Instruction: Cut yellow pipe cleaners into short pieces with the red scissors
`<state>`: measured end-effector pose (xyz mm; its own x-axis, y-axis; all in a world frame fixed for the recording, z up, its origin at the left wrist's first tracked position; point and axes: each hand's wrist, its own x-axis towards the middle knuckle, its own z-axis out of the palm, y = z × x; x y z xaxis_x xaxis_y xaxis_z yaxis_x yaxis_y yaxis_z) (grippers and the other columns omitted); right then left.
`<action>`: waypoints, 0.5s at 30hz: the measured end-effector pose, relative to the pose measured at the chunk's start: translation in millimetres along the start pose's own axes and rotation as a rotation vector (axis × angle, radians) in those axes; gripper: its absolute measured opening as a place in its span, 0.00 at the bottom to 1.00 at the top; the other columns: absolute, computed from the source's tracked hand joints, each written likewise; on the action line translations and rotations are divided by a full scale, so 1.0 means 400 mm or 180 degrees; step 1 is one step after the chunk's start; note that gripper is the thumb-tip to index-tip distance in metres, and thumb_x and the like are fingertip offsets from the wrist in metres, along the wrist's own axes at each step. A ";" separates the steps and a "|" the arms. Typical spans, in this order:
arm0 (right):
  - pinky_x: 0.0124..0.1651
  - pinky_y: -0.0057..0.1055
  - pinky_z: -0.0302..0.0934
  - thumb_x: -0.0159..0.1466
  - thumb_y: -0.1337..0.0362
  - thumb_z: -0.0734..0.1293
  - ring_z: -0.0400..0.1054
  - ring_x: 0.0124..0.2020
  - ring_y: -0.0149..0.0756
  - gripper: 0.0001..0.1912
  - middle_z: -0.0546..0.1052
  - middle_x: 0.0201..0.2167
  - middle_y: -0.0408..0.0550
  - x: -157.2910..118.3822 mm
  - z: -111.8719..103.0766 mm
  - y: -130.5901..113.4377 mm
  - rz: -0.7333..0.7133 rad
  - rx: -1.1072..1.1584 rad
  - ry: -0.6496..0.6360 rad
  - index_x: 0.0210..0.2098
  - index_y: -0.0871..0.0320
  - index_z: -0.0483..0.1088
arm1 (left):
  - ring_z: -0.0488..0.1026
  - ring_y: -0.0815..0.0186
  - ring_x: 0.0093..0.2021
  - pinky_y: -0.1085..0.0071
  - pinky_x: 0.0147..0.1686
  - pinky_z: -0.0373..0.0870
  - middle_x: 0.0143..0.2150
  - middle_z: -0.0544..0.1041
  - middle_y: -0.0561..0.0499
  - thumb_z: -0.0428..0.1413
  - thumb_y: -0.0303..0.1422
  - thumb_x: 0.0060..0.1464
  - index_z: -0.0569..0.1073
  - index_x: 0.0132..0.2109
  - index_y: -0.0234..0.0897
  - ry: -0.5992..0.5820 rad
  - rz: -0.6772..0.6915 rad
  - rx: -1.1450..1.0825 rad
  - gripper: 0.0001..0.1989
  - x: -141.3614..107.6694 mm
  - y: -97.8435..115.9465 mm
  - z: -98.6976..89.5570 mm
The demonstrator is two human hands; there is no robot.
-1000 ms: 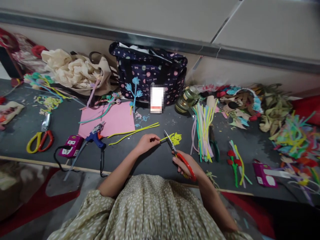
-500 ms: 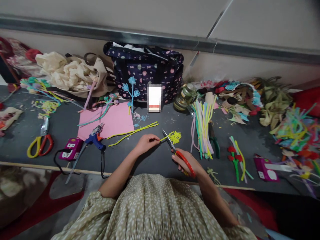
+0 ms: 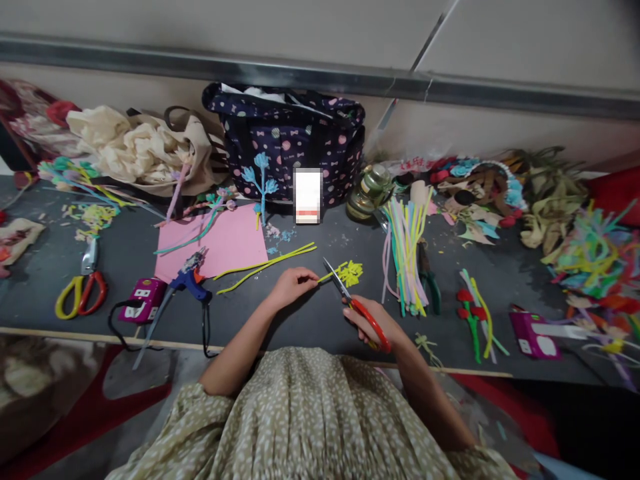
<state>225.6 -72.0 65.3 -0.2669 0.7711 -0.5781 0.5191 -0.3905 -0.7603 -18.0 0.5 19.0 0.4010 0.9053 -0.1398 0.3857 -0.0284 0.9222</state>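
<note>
My left hand (image 3: 299, 283) pinches the end of a short yellow-green stem (image 3: 325, 277) over the dark table. In my right hand (image 3: 369, 319) are red-handled scissors (image 3: 377, 327), their blades pointing up and left across the stem. Just beyond the blades lies a small heap of cut yellow-green pieces (image 3: 351, 272). Two long yellow stems (image 3: 265, 261) rest to the left, partly over a pink sheet (image 3: 213, 240). A bundle of coloured stems (image 3: 409, 257) lies right of the scissors.
A blue glue gun (image 3: 193, 283), a purple power box (image 3: 143, 301) and other scissors (image 3: 87, 283) lie left. Behind stand a patterned bag (image 3: 295, 143) and a glass jar (image 3: 369, 193). Red flowers (image 3: 470, 313) and another purple box (image 3: 535, 337) are at right.
The whole view has shifted very slightly. Both hands, the stem and the scissors keep nearly the same places relative to one another.
</note>
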 end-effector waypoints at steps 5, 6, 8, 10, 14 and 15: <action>0.15 0.23 0.57 0.64 0.47 0.60 0.64 0.14 0.29 0.22 0.69 0.20 0.38 0.005 0.002 0.016 -0.0027 -0.0035 -0.0050 0.47 0.56 0.67 | 0.72 0.66 0.33 0.71 0.35 0.65 0.36 0.79 0.47 0.56 0.37 0.53 0.80 0.39 0.35 0.0017 -0.0043 0.0045 0.12 0.001 -0.008 0.001; 0.15 0.23 0.57 0.64 0.47 0.60 0.64 0.14 0.29 0.21 0.69 0.21 0.39 0.007 0.002 0.018 -0.0036 -0.0044 -0.0053 0.46 0.56 0.67 | 0.71 0.67 0.33 0.72 0.35 0.65 0.36 0.79 0.47 0.56 0.37 0.53 0.80 0.40 0.35 0.0006 -0.0048 0.0060 0.12 0.001 -0.009 0.001; 0.15 0.23 0.57 0.65 0.48 0.60 0.64 0.14 0.29 0.21 0.68 0.20 0.38 0.010 0.001 0.022 -0.0026 -0.0071 -0.0068 0.47 0.56 0.67 | 0.70 0.67 0.32 0.72 0.34 0.64 0.35 0.79 0.48 0.56 0.37 0.53 0.80 0.40 0.35 -0.0029 -0.0067 0.0109 0.13 0.001 -0.009 0.002; 0.15 0.23 0.58 0.65 0.49 0.59 0.64 0.14 0.29 0.20 0.68 0.20 0.38 0.015 0.001 0.024 0.0000 -0.0096 -0.0089 0.48 0.56 0.66 | 0.69 0.68 0.31 0.73 0.32 0.62 0.34 0.79 0.49 0.56 0.37 0.53 0.79 0.39 0.35 -0.0077 -0.0108 0.0181 0.13 0.003 -0.007 0.003; 0.15 0.22 0.57 0.65 0.51 0.60 0.63 0.13 0.28 0.20 0.68 0.19 0.37 0.020 0.004 0.025 -0.0003 -0.0062 -0.0076 0.49 0.57 0.66 | 0.68 0.68 0.30 0.73 0.30 0.60 0.32 0.78 0.50 0.55 0.37 0.53 0.79 0.39 0.35 -0.0183 -0.0173 0.0283 0.13 0.006 -0.003 0.003; 0.15 0.22 0.56 0.65 0.52 0.60 0.62 0.13 0.28 0.20 0.67 0.18 0.37 0.020 0.006 0.025 -0.0001 -0.0041 -0.0051 0.49 0.57 0.67 | 0.68 0.68 0.30 0.73 0.30 0.60 0.32 0.78 0.50 0.55 0.37 0.53 0.80 0.39 0.35 -0.0204 -0.0177 0.0311 0.13 0.007 -0.003 0.002</action>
<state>226.7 -71.0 52.2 -0.2800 0.7630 -0.5826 0.5294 -0.3836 -0.7567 -16.7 2.9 17.1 0.4277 0.8779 -0.2155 0.4868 -0.0228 0.8732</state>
